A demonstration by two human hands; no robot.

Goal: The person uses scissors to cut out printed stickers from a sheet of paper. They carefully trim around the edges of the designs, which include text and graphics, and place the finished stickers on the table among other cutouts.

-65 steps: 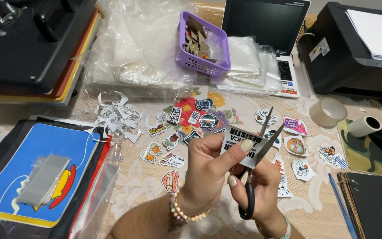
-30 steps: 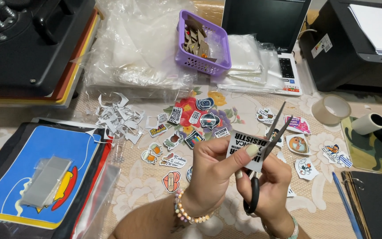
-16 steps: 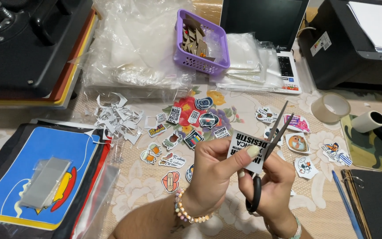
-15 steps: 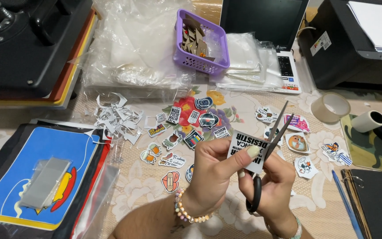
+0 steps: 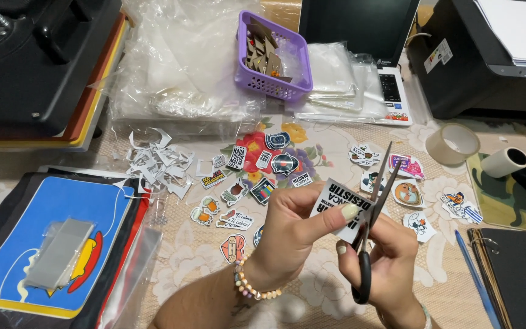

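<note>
Black-handled scissors [image 5: 369,225] sat in your right hand [image 5: 378,268], the grip of that hand clamped through the loops, blades parted and pointing up and slightly right, away from you. Your left hand [image 5: 293,234] pinched the white sticker with black lettering [image 5: 341,204] between thumb and fingers, its grip clamped on the sticker's lower left edge, held in the air just above the table [image 5: 184,256].

What mattered was how the sticker lay against the blades: it sat just left of them, its right edge touching or tucked into the open blades near the pivot. Its long axis ran from lower left to upper right, roughly crossing the line of the blades at a slant. Your left hand was the nearer one to the sticker; your right reached it only through the scissors.

Around your hands, cut stickers [image 5: 263,176] lay scattered over the floral cloth, with a heap of white paper trimmings [image 5: 156,164] to the left. A purple basket [image 5: 272,61] stood farther back, a roll of tape [image 5: 453,143] off to the right, and a blue printed sheet [image 5: 50,244] near your left elbow.
</note>
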